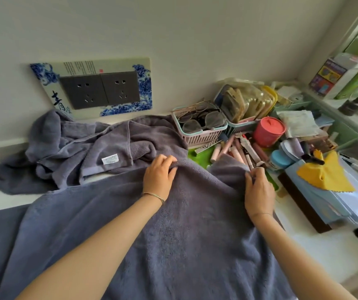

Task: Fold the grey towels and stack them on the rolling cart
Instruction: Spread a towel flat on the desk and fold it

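Observation:
A large grey towel (184, 234) lies spread over the white counter in front of me and runs out of the bottom of the view. My left hand (159, 174) pinches its far edge near the middle. My right hand (258, 189) grips the same edge at the right corner, raised into a fold. A second grey towel (82, 148) sits crumpled at the back left against the wall, with a white label showing. No rolling cart is in view.
A pink basket of glasses (202, 128), a red lidded jar (268, 132), tubes and pens (236, 152), a yellow cloth (325, 174) and stacked folders (334, 198) crowd the right side. A socket panel (100, 89) is on the wall.

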Demonstrator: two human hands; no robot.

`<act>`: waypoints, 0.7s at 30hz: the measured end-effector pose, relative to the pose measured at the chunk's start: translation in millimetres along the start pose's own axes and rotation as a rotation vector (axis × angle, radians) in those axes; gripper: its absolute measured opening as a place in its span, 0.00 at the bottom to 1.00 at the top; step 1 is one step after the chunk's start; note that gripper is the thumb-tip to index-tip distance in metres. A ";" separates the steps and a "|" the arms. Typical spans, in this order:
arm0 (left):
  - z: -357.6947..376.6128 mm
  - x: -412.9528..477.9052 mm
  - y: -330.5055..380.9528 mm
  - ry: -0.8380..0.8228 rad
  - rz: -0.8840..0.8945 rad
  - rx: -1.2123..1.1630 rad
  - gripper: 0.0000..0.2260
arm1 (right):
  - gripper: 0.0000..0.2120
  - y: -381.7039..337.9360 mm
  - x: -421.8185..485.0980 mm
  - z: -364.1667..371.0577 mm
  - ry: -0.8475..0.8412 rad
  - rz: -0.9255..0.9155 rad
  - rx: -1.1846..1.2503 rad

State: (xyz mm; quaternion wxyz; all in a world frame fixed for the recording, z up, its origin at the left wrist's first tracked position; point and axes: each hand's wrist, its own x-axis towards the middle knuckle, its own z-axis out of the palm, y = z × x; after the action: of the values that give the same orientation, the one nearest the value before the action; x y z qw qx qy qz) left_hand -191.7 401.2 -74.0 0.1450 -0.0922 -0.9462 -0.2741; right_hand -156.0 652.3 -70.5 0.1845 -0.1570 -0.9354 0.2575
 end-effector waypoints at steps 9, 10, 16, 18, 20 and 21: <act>12.6 29.2 24.2 -0.383 -0.128 -0.014 0.25 | 0.12 16.4 70.1 -33.2 0.058 0.030 -0.216; 18.3 20.6 25.6 -0.471 -0.096 0.070 0.27 | 0.16 17.6 69.5 -30.2 0.025 0.021 -0.273; 23.5 -40.5 24.8 -0.541 -0.062 0.231 0.27 | 0.20 -25.2 -9.6 9.8 -0.027 -0.301 -0.177; 15.0 -58.4 17.2 -0.511 -0.075 0.279 0.28 | 0.21 -44.8 -50.6 26.9 -0.138 -0.339 -0.107; -1.8 -75.6 7.9 -0.443 -0.082 0.316 0.30 | 0.25 -61.2 -87.7 40.8 -0.281 -0.345 -0.087; -9.7 -84.9 0.1 -0.403 -0.081 0.335 0.30 | 0.27 -66.6 -103.7 46.6 -0.356 -0.349 -0.092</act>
State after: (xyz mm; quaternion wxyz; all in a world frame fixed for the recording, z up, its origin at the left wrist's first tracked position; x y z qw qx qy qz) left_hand -109.6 387.9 -93.7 -0.0443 -0.0817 -0.9911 -0.0954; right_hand -97.5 537.8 -99.2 0.0511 0.0464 -0.9769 0.2023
